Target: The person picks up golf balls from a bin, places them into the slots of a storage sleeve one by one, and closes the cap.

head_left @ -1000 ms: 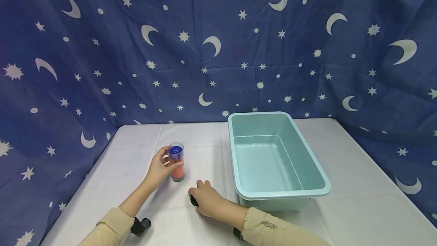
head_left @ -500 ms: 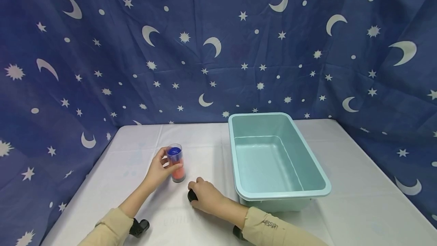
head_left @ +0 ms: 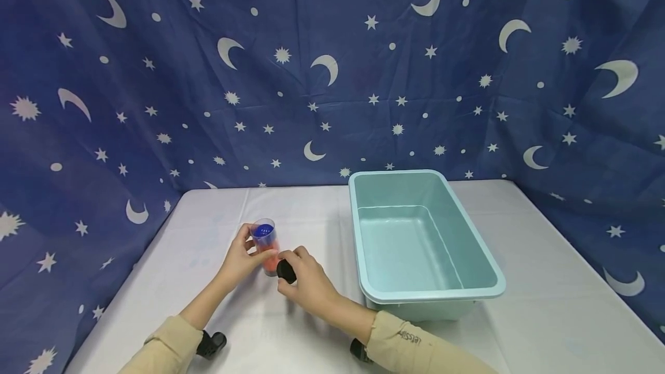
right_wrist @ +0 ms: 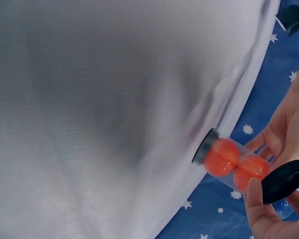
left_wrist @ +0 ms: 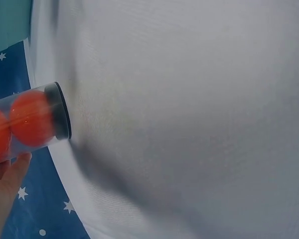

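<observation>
This looks like a small staged corner, set up around one tabletop (head_left: 561, 281) covered in smooth white cloth. A dark blue curtain (head_left: 358, 126), printed with pale moons, stars and dots, hangs behind it and along both sides, boxing the space in like a booth. Creases and soft folds show that it is loose fabric. In both wrist views the same starry print appears past the white edge. A black wrist camera (head_left: 212, 345) beside a sleeve suits a recording spot. The pale green plastic tub (head_left: 405, 247) is an everyday household item. Whether the room beyond belongs to a home, lab or office cannot be told.
</observation>
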A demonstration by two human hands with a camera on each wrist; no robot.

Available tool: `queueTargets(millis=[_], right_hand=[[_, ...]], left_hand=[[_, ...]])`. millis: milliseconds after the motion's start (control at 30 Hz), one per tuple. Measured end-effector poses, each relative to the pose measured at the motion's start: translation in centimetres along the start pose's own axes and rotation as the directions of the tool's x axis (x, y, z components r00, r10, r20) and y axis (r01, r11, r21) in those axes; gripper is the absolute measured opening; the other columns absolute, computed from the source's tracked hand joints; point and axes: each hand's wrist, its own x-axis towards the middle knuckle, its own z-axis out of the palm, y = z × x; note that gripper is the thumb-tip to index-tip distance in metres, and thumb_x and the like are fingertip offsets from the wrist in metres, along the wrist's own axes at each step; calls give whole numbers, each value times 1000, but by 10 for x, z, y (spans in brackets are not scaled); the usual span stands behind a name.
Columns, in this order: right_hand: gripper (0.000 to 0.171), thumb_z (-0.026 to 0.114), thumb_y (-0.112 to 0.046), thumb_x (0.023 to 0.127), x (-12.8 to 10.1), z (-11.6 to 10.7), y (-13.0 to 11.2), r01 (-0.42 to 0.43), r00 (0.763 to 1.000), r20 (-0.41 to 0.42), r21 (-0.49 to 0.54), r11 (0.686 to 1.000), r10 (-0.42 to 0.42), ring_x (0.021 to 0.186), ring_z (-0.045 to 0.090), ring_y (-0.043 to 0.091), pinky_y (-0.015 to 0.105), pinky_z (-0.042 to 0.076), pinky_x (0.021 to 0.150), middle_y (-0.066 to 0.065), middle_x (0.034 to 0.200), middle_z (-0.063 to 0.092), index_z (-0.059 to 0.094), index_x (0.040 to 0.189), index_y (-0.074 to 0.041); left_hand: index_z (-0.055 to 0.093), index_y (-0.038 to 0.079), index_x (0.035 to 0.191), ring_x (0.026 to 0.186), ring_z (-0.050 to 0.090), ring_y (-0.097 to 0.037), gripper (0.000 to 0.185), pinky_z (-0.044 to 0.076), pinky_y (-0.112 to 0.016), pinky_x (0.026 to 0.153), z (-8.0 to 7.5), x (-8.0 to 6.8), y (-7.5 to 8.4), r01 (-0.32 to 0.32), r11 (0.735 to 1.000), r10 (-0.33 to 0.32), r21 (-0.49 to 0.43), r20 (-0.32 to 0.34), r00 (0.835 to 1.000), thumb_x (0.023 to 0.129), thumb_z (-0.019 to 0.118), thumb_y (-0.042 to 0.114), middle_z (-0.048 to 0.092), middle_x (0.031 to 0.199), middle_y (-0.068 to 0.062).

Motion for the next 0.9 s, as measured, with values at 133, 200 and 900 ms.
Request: queueTargets(millis=[133, 200, 900], right_hand=[[36, 66, -12, 81, 4, -4, -4, -17, 999, -49, 87, 996, 21, 74, 51, 7, 13, 45, 65, 6, 96, 52, 60, 116, -9], [35, 66, -12, 81, 8, -5, -5, -19, 996, -79, 127, 992, 29, 73, 52, 9, 12, 45, 65, 7, 97, 52, 60, 115, -8], [34, 72, -13, 83, 44, -4, -17, -4, 930, -298, 575, 818, 214, 92, 66, 28, 33, 56, 83, 19, 104, 64, 55, 109, 1]], left_hand=[[40, -2, 117, 107, 58, -33, 50, 51, -17, 77, 0, -1, -1, -5, 1000, 5, 0, -2, 1000, 79, 73, -1, 49, 124, -21], [40, -2, 117, 109, 57, -35, 49, 51, -18, 77, 0, -1, -1, -9, 1000, 9, 1, -2, 1000, 79, 72, -2, 49, 124, -21], [47, -3, 119, 103, 62, -21, 49, 50, -15, 80, -7, 1, -3, -17, 1000, 16, 17, 8, 1000, 78, 74, 3, 55, 120, -20]])
